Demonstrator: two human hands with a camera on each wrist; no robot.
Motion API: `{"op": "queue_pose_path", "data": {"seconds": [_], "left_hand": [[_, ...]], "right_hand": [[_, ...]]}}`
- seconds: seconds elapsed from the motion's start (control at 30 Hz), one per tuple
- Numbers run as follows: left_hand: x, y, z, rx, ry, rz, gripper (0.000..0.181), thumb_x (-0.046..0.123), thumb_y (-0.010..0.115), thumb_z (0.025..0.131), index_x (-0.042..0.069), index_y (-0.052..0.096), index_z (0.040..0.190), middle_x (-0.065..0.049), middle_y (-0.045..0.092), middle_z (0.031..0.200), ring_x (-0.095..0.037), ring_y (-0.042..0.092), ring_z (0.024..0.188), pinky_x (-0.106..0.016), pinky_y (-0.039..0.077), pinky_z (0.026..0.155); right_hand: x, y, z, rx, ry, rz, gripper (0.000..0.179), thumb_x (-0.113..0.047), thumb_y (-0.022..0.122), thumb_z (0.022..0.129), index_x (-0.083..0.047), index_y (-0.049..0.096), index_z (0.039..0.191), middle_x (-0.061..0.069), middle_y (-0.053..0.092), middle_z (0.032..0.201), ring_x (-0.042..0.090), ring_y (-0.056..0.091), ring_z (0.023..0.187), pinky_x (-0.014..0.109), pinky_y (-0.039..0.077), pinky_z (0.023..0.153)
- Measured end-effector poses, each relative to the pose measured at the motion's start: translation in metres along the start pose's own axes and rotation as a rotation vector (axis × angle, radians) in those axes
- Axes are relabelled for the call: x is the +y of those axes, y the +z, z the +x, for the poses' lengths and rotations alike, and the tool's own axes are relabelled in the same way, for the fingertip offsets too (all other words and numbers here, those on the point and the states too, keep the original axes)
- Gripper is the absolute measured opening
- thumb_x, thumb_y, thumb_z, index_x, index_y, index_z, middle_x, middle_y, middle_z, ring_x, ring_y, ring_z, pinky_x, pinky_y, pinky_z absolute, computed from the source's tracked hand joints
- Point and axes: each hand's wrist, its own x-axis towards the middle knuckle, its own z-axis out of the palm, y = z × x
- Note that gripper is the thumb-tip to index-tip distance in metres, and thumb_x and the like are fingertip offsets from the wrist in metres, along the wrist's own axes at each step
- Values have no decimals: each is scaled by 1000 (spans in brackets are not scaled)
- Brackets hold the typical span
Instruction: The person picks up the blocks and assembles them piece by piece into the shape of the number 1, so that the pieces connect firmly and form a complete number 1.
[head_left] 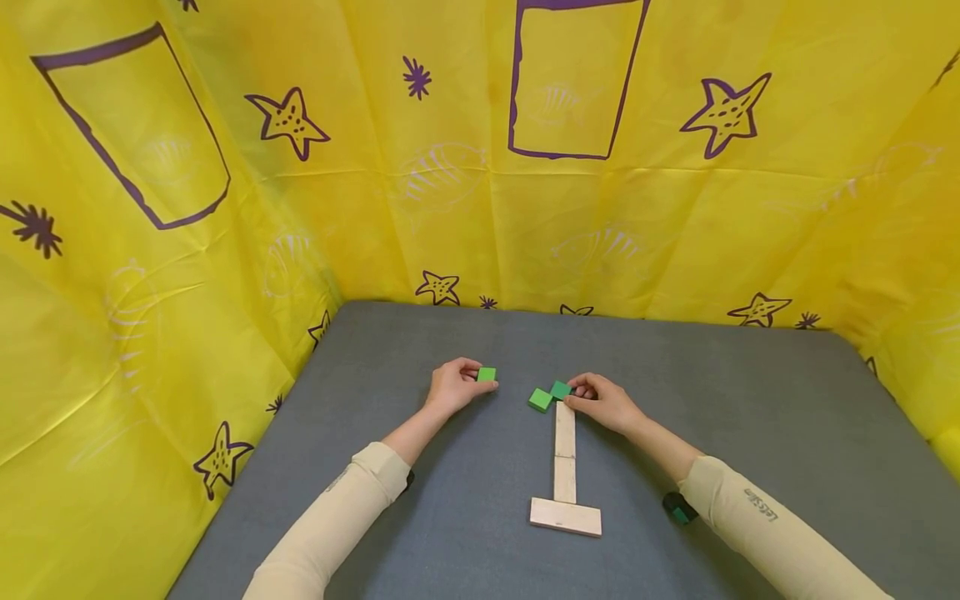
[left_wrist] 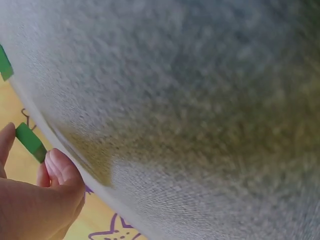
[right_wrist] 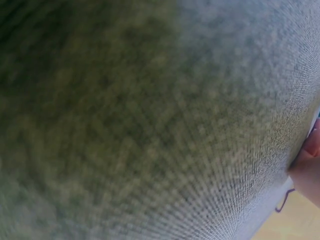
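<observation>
In the head view my left hand [head_left: 455, 388] pinches a light green block [head_left: 487, 375] between thumb and fingers, left of the other pieces. The left wrist view shows this green block [left_wrist: 31, 142] at the fingertips. My right hand [head_left: 606, 402] holds a darker green block [head_left: 560, 390] at the far end of a wooden plank [head_left: 566, 429]. A second light green block [head_left: 540, 400] lies just left of it, close to its corner. In the right wrist view only part of the right hand [right_wrist: 309, 172] shows at the edge.
Another wooden plank [head_left: 565, 480] continues the line toward me, and a third plank [head_left: 566, 517] lies crosswise at its near end. The grey table [head_left: 360, 342] meets a yellow patterned curtain [head_left: 360, 225] at the back and left.
</observation>
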Motion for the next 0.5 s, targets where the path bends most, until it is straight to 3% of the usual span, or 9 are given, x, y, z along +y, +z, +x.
{"op": "queue_pose_path", "data": {"seconds": [0.27, 0.5], "left_hand": [[5, 3, -9, -25, 58, -17, 44, 29, 87, 73, 6, 71, 105, -3, 67, 89, -15, 60, 81, -29, 50, 71], [8, 5, -16, -71, 72, -19, 43, 30, 87, 73, 7, 71, 106, -3, 69, 93, -13, 60, 80, -28, 50, 71]], "right_hand": [[0, -1, 0, -2, -2, 10, 33, -26, 70, 91, -3, 63, 114, 3, 57, 92, 17, 49, 82, 33, 40, 73], [0, -1, -1, -6, 6, 13, 33, -26, 70, 91, -3, 63, 114, 3, 56, 91, 17, 49, 82, 33, 40, 72]]}}
